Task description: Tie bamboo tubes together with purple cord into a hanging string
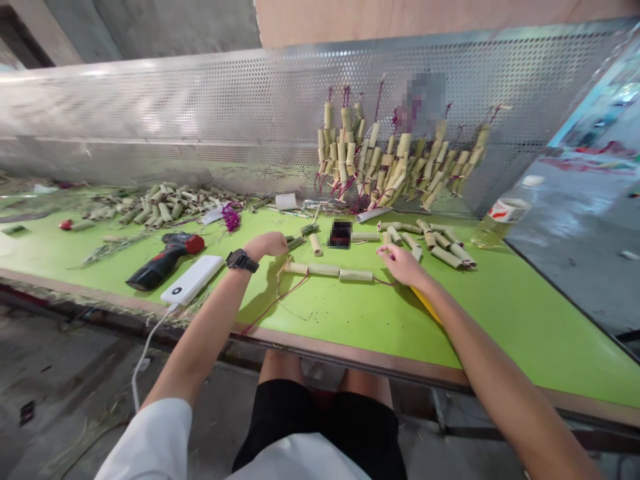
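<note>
left hand (270, 244) fisted round a green stalk piece (296, 243), right hand (403, 264) loose-fingered beside the strung bamboo tubes (327, 270).

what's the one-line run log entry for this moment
left hand: fist on bamboo piece | right hand: on cord end | strung row of tubes between hands | green table

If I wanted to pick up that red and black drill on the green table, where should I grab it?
Probably by the black handle end of the drill, coming from above at the table's near edge: it lies flat on its side, handle toward the near-left, clear of the white power bank.
</note>
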Action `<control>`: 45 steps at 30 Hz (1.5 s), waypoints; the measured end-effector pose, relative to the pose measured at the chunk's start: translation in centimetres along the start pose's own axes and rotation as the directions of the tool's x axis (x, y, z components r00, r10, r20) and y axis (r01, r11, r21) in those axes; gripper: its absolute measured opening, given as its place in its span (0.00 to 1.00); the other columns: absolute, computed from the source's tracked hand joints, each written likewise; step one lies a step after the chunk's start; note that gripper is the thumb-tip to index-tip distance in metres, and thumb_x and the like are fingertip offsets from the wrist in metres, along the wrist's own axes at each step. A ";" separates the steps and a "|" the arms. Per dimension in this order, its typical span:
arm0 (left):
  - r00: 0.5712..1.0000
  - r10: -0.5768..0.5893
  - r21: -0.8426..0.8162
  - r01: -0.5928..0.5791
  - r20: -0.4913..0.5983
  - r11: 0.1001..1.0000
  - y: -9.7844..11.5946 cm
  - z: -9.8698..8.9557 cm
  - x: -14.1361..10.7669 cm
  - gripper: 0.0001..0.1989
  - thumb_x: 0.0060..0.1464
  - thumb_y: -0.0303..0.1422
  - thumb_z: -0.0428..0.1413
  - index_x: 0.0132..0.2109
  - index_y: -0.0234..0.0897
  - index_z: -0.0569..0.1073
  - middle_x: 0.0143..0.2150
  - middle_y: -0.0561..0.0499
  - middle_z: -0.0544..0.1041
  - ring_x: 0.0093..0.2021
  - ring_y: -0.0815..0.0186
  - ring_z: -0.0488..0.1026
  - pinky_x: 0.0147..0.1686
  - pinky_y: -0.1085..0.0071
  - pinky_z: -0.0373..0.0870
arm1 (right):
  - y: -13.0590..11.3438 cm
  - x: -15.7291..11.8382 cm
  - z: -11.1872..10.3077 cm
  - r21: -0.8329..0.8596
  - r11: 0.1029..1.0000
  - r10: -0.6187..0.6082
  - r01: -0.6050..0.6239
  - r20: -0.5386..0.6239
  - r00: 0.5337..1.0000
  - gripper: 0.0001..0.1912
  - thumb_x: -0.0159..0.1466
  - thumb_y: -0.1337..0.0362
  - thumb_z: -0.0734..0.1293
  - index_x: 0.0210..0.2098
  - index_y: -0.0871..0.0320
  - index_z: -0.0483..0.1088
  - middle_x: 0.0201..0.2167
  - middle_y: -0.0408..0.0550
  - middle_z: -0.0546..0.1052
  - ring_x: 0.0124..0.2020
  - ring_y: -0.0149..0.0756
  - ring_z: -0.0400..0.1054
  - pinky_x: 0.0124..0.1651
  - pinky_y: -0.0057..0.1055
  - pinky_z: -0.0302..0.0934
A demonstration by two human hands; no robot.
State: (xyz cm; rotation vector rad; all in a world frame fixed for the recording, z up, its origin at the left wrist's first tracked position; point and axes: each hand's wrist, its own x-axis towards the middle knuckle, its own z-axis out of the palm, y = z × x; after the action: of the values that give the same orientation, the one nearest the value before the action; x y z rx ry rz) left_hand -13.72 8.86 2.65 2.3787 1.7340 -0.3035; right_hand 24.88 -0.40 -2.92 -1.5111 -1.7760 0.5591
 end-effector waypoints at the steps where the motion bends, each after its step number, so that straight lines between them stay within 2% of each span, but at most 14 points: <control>1: 1.000 -0.016 0.010 0.016 0.005 1.000 0.0 0.2 0.2 0.15 0.53 0.40 0.58 0.40 0.36 0.85 0.41 0.42 0.85 0.37 0.60 0.76 0.35 0.72 0.64 | 0.2 0.1 0.0 0.050 0.999 0.014 -0.013 -0.027 1.000 0.13 0.65 0.51 0.68 0.39 0.53 0.77 0.19 0.38 0.70 0.20 0.33 0.61 0.25 0.31 0.53; 5: 0.997 -0.038 0.038 0.035 0.067 0.999 0.3 0.9 0.8 0.16 0.52 0.43 0.61 0.37 0.34 0.84 0.36 0.41 0.83 0.34 0.59 0.76 0.33 0.70 0.65 | 0.9 0.6 0.3 0.294 0.955 0.077 -0.044 -0.100 0.992 0.15 0.60 0.49 0.74 0.38 0.53 0.77 0.22 0.42 0.75 0.24 0.37 0.70 0.29 0.34 0.66; 8: 0.997 -0.071 0.072 0.068 0.038 0.995 0.9 1.4 1.2 0.14 0.49 0.40 0.63 0.37 0.33 0.83 0.35 0.39 0.83 0.36 0.56 0.77 0.35 0.70 0.67 | 0.7 0.7 0.2 0.398 0.915 0.101 -0.067 -0.064 0.993 0.12 0.59 0.53 0.76 0.35 0.53 0.78 0.23 0.43 0.76 0.26 0.39 0.74 0.32 0.39 0.74; 11: 0.996 -0.089 0.062 0.088 0.017 0.994 1.2 1.7 1.5 0.14 0.47 0.40 0.64 0.37 0.34 0.82 0.32 0.39 0.82 0.36 0.55 0.77 0.36 0.69 0.69 | 0.0 0.5 -0.5 0.404 0.907 0.103 -0.118 0.057 0.993 0.09 0.57 0.58 0.79 0.34 0.54 0.79 0.22 0.42 0.76 0.26 0.38 0.74 0.32 0.38 0.76; 14: 0.993 -0.097 -0.003 0.098 0.062 0.995 1.3 1.9 1.5 0.12 0.47 0.41 0.64 0.32 0.34 0.80 0.27 0.41 0.79 0.30 0.58 0.75 0.33 0.68 0.70 | -1.0 0.2 -1.4 0.410 0.897 0.105 -0.168 0.172 0.980 0.08 0.57 0.60 0.79 0.34 0.54 0.80 0.24 0.44 0.78 0.27 0.37 0.76 0.33 0.37 0.77; 20: 0.980 -0.116 -0.157 0.141 0.162 0.977 1.5 1.4 0.4 0.13 0.48 0.38 0.66 0.24 0.34 0.75 0.23 0.45 0.76 0.26 0.62 0.72 0.35 0.67 0.71 | -2.9 0.5 -2.6 0.357 0.922 0.064 -0.151 0.244 0.968 0.10 0.60 0.58 0.79 0.38 0.56 0.80 0.26 0.47 0.78 0.27 0.37 0.76 0.32 0.34 0.76; 24: 0.984 -0.163 -0.065 0.167 0.067 0.984 2.8 0.5 -0.6 0.08 0.51 0.31 0.65 0.28 0.32 0.77 0.26 0.43 0.78 0.32 0.58 0.77 0.39 0.64 0.73 | -3.9 0.9 -2.8 0.325 0.927 0.077 -0.189 0.326 0.942 0.14 0.59 0.54 0.79 0.39 0.55 0.80 0.18 0.39 0.71 0.20 0.33 0.68 0.27 0.34 0.72; 26: 0.986 -0.162 -0.018 0.162 -0.030 0.987 4.0 0.1 -0.9 0.04 0.55 0.27 0.62 0.34 0.30 0.80 0.30 0.41 0.79 0.37 0.53 0.78 0.41 0.61 0.74 | -3.9 1.0 -2.7 0.317 0.926 0.093 -0.205 0.337 0.937 0.15 0.60 0.52 0.79 0.40 0.54 0.80 0.15 0.35 0.65 0.17 0.30 0.62 0.27 0.34 0.69; 29: 0.988 -0.071 0.017 0.074 -0.137 0.997 7.1 -0.3 -0.9 0.10 0.61 0.24 0.55 0.44 0.26 0.81 0.39 0.35 0.81 0.42 0.51 0.78 0.44 0.59 0.74 | -2.9 0.9 -2.4 0.216 0.959 0.111 -0.183 0.308 0.945 0.17 0.62 0.49 0.75 0.43 0.54 0.79 0.15 0.34 0.62 0.17 0.30 0.57 0.24 0.31 0.59; 31: 0.981 0.091 0.041 -0.085 -0.173 0.996 9.9 -0.2 -0.6 0.12 0.64 0.24 0.53 0.46 0.27 0.81 0.41 0.34 0.81 0.42 0.53 0.78 0.44 0.61 0.74 | -1.9 0.8 -2.1 0.111 0.985 0.101 -0.135 0.269 0.958 0.18 0.63 0.48 0.73 0.43 0.55 0.79 0.17 0.36 0.64 0.18 0.30 0.55 0.23 0.30 0.51; 33: 0.943 0.258 0.078 -0.247 -0.211 0.966 12.9 0.2 0.0 0.15 0.65 0.22 0.50 0.48 0.30 0.82 0.46 0.36 0.82 0.42 0.56 0.78 0.45 0.63 0.74 | -0.8 0.6 -1.7 0.024 0.997 0.072 -0.080 0.230 0.971 0.19 0.63 0.46 0.72 0.41 0.55 0.79 0.19 0.37 0.65 0.19 0.31 0.55 0.25 0.31 0.49; 35: 0.915 0.319 0.097 -0.304 -0.247 0.948 15.6 0.7 1.0 0.18 0.66 0.22 0.48 0.52 0.32 0.82 0.49 0.37 0.82 0.44 0.57 0.79 0.46 0.64 0.74 | 0.2 0.3 -1.4 -0.017 0.999 0.051 -0.049 0.207 0.977 0.22 0.63 0.44 0.71 0.42 0.56 0.79 0.21 0.39 0.67 0.22 0.32 0.57 0.28 0.32 0.50; 39: 0.902 0.302 0.122 -0.278 -0.309 0.953 19.1 1.6 4.0 0.16 0.64 0.20 0.51 0.50 0.29 0.83 0.47 0.33 0.82 0.46 0.54 0.80 0.48 0.62 0.75 | 1.2 -0.7 -1.3 -0.035 0.998 0.055 -0.048 0.214 0.975 0.24 0.66 0.44 0.67 0.46 0.58 0.77 0.25 0.41 0.69 0.26 0.35 0.61 0.31 0.34 0.53; 45: 0.904 0.258 0.143 -0.221 -0.342 0.965 20.3 2.2 7.0 0.17 0.66 0.21 0.50 0.51 0.29 0.83 0.47 0.32 0.83 0.51 0.52 0.82 0.51 0.64 0.75 | 0.8 -1.8 -1.9 -0.149 0.989 0.025 0.012 0.244 0.969 0.19 0.66 0.47 0.69 0.43 0.56 0.79 0.27 0.45 0.70 0.27 0.36 0.62 0.33 0.35 0.53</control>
State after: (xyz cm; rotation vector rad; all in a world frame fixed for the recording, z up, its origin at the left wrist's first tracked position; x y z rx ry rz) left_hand 7.61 8.50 -0.84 2.8303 1.5586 0.0894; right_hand 26.94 -2.21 -2.72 -1.6061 -2.0416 0.6528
